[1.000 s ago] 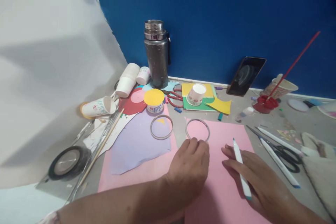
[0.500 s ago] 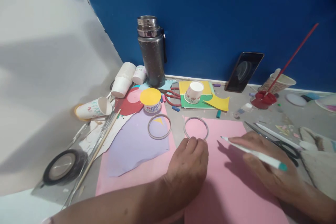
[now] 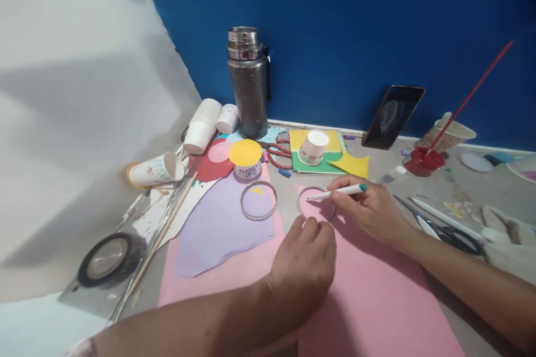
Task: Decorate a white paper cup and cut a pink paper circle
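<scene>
Cluttered grey desk [image 3: 422, 184] against blue wall: left hand [image 3: 304, 268] fingers pinning thin rigid ring [image 3: 316, 203] on pink paper sheet [image 3: 368, 295], right hand [image 3: 371, 209] gripping white marker [image 3: 337, 192], tip reaching inside ring; ring likely light, slippery, best held at rim.

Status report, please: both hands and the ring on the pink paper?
Left hand pins ring on pink paper. Right hand grips pen, tip inside ring. Nothing in the way.
</scene>
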Tool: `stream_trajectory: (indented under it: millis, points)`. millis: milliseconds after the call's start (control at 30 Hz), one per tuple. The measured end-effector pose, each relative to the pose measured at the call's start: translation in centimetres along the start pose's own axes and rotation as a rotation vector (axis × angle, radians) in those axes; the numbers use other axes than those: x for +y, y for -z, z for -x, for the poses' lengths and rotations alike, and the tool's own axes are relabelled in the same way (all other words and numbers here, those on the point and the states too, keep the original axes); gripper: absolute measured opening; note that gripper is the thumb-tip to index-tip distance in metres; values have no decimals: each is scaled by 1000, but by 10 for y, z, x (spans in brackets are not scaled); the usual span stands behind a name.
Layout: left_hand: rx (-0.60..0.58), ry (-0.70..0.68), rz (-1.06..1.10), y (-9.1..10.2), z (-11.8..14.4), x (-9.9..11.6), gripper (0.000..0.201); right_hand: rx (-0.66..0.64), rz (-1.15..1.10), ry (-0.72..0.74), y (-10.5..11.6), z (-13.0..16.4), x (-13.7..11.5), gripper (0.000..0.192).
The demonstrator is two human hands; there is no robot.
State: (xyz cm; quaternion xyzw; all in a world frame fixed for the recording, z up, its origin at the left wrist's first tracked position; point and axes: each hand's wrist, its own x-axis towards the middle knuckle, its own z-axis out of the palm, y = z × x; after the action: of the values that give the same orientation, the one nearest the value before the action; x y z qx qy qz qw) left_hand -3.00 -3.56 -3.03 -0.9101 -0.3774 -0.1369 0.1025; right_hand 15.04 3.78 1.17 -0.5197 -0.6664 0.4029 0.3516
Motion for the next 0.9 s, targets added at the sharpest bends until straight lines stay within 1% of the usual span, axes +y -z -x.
stream_trajectory:
  millis: [200,367,433,633,700,800,900]
  points:
    - [8,-7,9,-5,2,0,12,-22,63,74,-2,-3,5,17]
    - [92,5,2,-8,2,1,7,-45,102,176,-7,-6,8,17]
    - [106,5,-2,-8,2,1,8,-45,104,193,-9,-7,8,18]
    - [76,-2,-4,-8,3,1,5,-59,112,197,-11,-10,6,24]
    - [55,-1,0,-7,3,2,8,-50,132,220,-10,-11,6,24]
    - [31,1,0,-4,2,2,12,-40,224,266,-7,-14,7,24]
    - [22,4,-4,-1,2,2,12,-16,365,348,-2,-16,10,25]
